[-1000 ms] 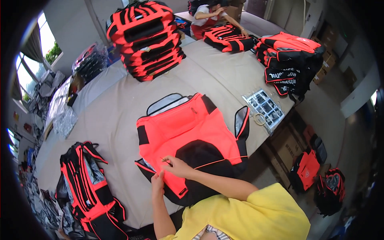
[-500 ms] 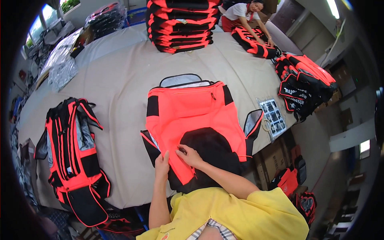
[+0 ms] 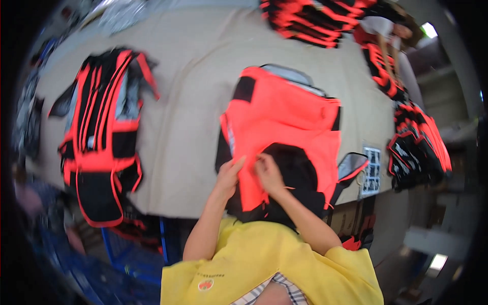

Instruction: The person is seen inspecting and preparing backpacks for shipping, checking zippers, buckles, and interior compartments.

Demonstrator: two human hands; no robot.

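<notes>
A bright orange and black backpack lies flat in front of me, its grey-lined top flap at the far end. My left hand grips the orange fabric at the bag's left side, thumb on top. Just to its right, my right hand is over the border between the orange fabric and a black curved panel. Its fingers are curled together and smeared by motion. Whatever they may hold cannot be made out. A side wing with grey lining sticks out at the bag's right.
A second orange and black backpack lies at the left of the pale-covered table. Stacked bags stand at the far side. A co-worker bends over bags at far right, near more bags and a picture sheet.
The whole view has swung, so the table's contents sit farther right or higher, and the picture is more blurred. Both hands stay at about the same part of the backpack.
</notes>
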